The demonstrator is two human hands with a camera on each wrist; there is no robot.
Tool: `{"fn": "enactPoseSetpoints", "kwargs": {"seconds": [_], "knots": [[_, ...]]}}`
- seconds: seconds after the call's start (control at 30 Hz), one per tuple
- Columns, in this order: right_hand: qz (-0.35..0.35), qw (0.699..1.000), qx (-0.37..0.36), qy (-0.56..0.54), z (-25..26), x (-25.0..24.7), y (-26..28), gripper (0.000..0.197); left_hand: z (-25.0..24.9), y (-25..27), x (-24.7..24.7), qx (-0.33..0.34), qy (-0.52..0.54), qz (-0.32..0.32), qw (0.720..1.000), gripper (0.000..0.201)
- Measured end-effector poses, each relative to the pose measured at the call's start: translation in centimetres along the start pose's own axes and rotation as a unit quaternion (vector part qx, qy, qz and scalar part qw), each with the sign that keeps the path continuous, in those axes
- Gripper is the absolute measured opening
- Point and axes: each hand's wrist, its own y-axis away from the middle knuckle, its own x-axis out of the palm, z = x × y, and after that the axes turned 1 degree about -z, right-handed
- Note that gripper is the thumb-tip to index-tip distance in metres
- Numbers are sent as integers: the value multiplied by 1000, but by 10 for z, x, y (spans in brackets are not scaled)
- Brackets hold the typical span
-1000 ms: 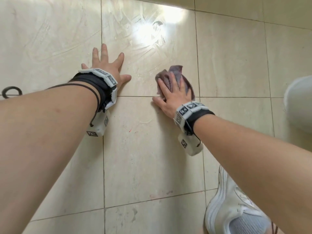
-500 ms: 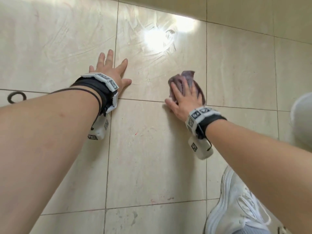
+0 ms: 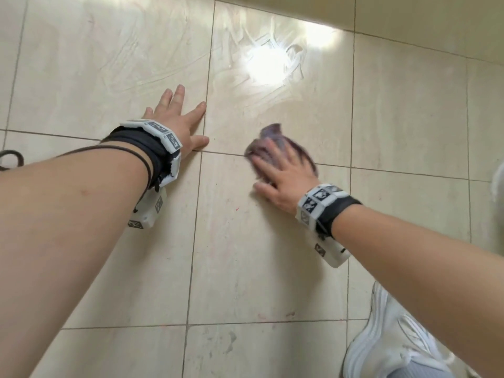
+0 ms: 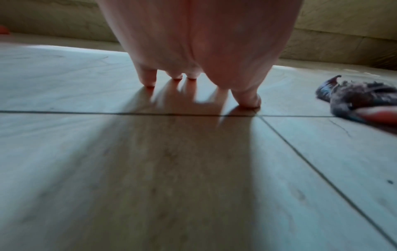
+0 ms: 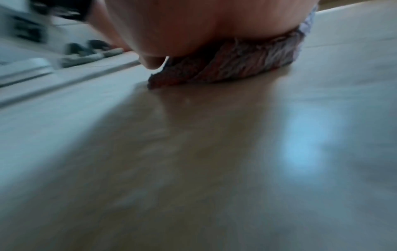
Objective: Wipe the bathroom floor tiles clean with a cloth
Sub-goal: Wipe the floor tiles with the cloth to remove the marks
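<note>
A crumpled purple-grey cloth (image 3: 270, 137) lies on the beige floor tiles (image 3: 245, 255), across a grout line. My right hand (image 3: 281, 167) lies flat on top of it with straight, spread fingers and presses it down; it is blurred by motion. In the right wrist view the cloth (image 5: 236, 68) is squashed under my palm. My left hand (image 3: 177, 118) is planted on the tiles to the left with fingers spread, holding nothing. In the left wrist view its fingertips (image 4: 249, 101) touch the floor, and the cloth (image 4: 352, 100) shows at the right edge.
Wet wipe streaks and a bright glare (image 3: 267, 64) mark the tiles ahead. The wall base (image 3: 409, 17) runs along the top right. My white shoe (image 3: 387, 345) stands at the bottom right. Small reddish marks (image 3: 289, 314) dot the near tile. A dark cord loop (image 3: 11, 159) lies at the far left.
My right hand has slid the cloth toward me and a little leftward, onto the grout line. My left hand stays planted. The head view has shifted.
</note>
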Motion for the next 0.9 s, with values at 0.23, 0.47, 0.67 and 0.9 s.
{"fn": "enactPoseSetpoints", "kwargs": {"seconds": [0.23, 0.47, 0.67, 0.9], "knots": [[-73, 971, 196, -113, -13, -53, -64, 69, 16, 16, 10, -3, 1, -12, 1000, 81], [-7, 999, -43, -3, 75, -17, -38, 69, 32, 27, 11, -8, 2, -23, 1000, 94], [9, 997, -54, 54, 21, -13, -21, 67, 25, 37, 10, -32, -8, -18, 999, 96], [-30, 997, 43, -51, 53, -50, -78, 69, 27, 51, 19, -46, -12, -42, 998, 93]]}}
